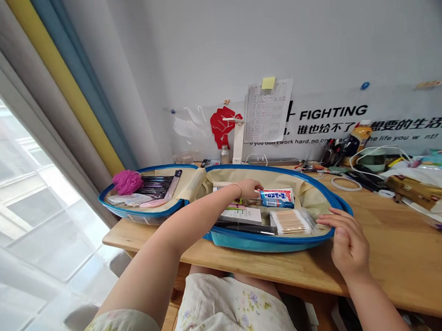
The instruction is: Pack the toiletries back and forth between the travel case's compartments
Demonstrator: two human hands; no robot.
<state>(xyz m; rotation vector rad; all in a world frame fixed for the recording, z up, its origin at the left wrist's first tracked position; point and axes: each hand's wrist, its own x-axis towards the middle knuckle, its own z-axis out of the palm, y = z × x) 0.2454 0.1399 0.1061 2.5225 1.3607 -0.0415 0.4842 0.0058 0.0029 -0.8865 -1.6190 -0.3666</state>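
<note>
Sorting toiletries seems the step in hand: the left hand [249, 187] reaches into the open oval case with blue rim and beige lining [250, 240], curled fingers [257, 188] touching the left end of the blue and white toothpaste box [277, 198] mid-case, though I cannot tell whether they grip it. The right hand [347, 242] rests loosely bent on the near rim, holding nothing, beside the clear pack of cotton swabs [290, 222]; lifting the box would call for a pinch across its end
</note>
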